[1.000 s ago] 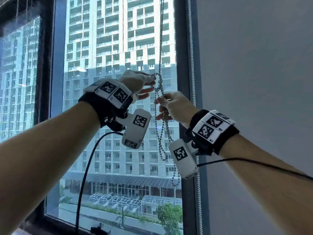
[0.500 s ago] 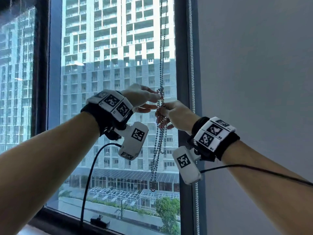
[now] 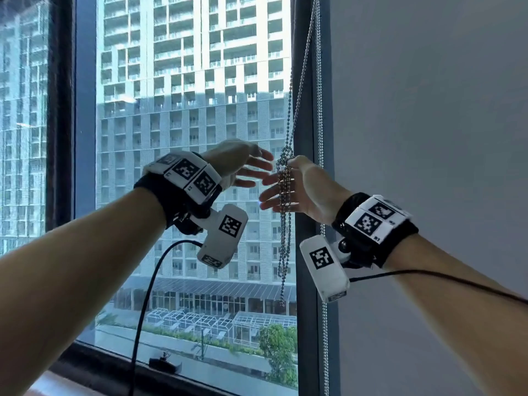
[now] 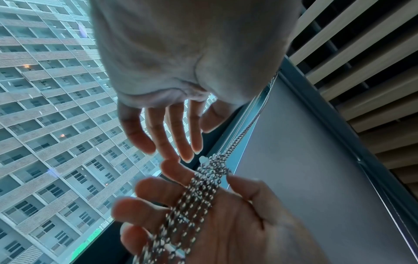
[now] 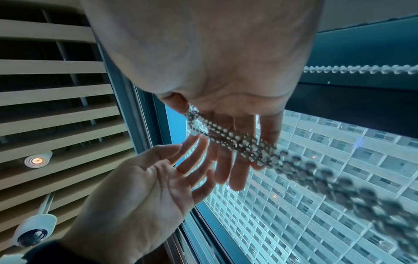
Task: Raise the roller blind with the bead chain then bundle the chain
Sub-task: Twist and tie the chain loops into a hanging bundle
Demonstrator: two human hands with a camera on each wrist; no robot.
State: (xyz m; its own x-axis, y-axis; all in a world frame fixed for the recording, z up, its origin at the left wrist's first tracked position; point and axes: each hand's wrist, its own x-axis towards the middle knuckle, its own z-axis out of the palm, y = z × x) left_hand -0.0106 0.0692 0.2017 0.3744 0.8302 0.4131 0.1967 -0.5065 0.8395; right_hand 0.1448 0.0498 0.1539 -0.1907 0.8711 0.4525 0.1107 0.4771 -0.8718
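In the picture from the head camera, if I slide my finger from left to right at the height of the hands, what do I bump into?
Dark window frame → left hand, fingers spread → knotted bead chain, lying across the palm of the right hand → grey blind.

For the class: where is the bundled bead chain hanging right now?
In the head view the bundled bead chain hangs right of centre against the open right hand, before the window frame; the left hand is just clear of it.
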